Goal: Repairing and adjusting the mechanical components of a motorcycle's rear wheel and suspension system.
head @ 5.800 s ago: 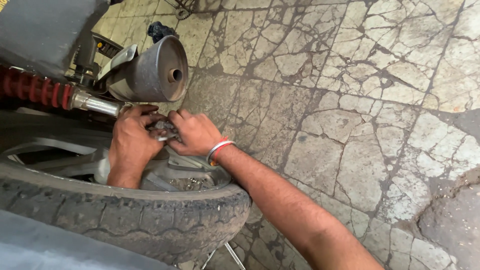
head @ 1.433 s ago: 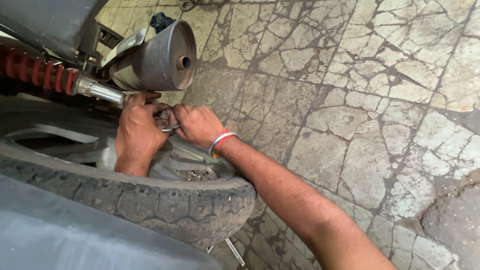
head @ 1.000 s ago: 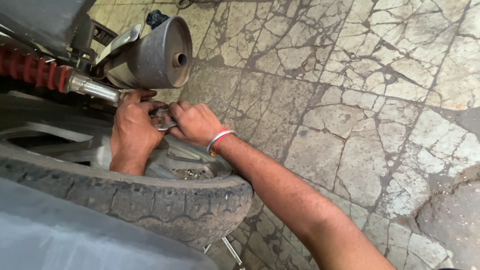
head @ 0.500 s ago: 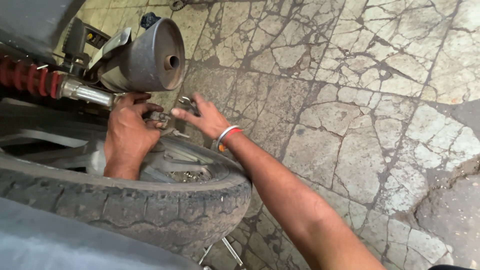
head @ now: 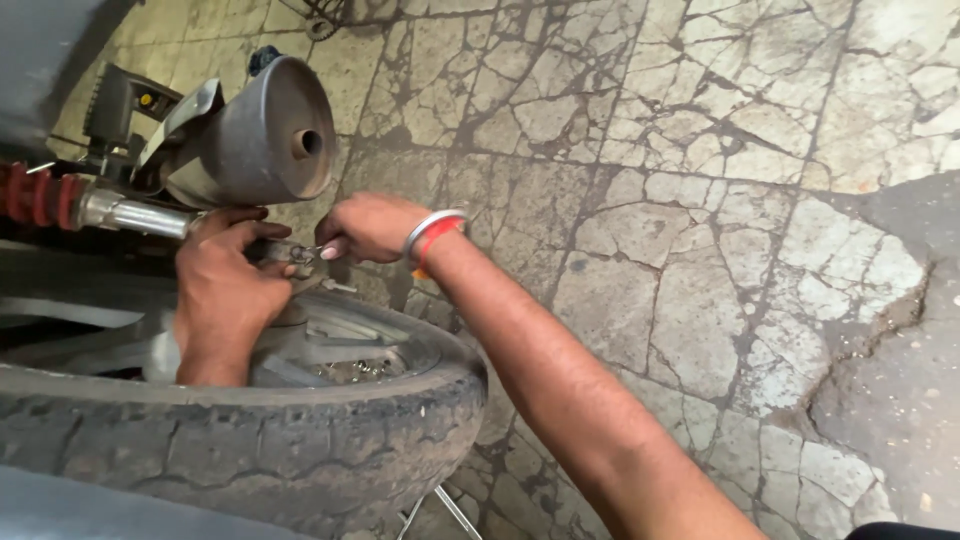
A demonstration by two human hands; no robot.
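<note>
Left hand point(head: 222, 290): I see it curled over the hub area, between the wheel and the exhaust, fingers closed round a small metal fitting point(head: 300, 255) at the axle end.
Right hand point(head: 372, 226): I see it reaching in from the right, fingertips pinched narrow on the same small metal fitting; I cannot tell how firmly it grips.
Fitting location: at the wheel centre, just below the exhaust muffler point(head: 250, 150) and beside the chrome shock rod point(head: 135, 215).
Wrist: a silver bangle and a red-orange band point(head: 432, 238) sit on the right wrist.
Tyre point(head: 250, 445): worn, cracked tread, nearest the camera, below both hands.
Rim point(head: 340, 345): grey alloy, partly visible behind the left hand.
Spring point(head: 35, 195): red coil at the left edge, in line with the chrome rod.
Floor point(head: 700, 200): cracked stone paving to the right of the wheel.
</note>
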